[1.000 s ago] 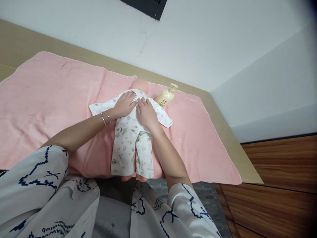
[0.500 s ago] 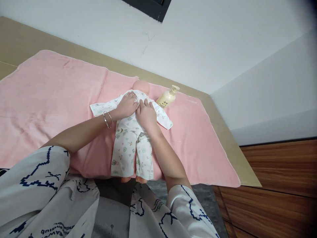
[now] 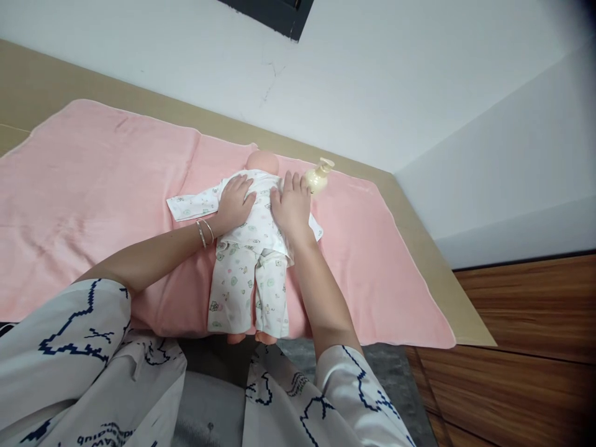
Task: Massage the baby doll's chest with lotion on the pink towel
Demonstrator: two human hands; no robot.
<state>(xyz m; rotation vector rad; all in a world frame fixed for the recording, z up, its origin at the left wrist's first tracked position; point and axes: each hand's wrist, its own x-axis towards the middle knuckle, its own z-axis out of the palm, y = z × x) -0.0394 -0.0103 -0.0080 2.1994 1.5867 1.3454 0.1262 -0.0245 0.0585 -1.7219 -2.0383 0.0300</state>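
A baby doll (image 3: 254, 248) in white printed pyjamas lies lengthwise on a pink towel (image 3: 93, 186), its bare head at the far end and its feet past the near edge. My left hand (image 3: 236, 202), with thin bangles on the wrist, lies flat on the doll's left shoulder, fingers stretched out. My right hand (image 3: 292, 206) lies flat on the doll's right shoulder, fingers spread. A cream pump bottle (image 3: 319, 176) lies just beyond my right fingertips, partly hidden by them.
The towel covers a tan table (image 3: 447, 273) that runs along a white wall (image 3: 372, 81). A wooden floor (image 3: 526, 347) lies to the right. My patterned white sleeves fill the bottom of the view.
Both hands were close together at the doll's chest near the collar. They have slid apart onto its shoulders and flattened out. The right hand now covers most of the bottle.
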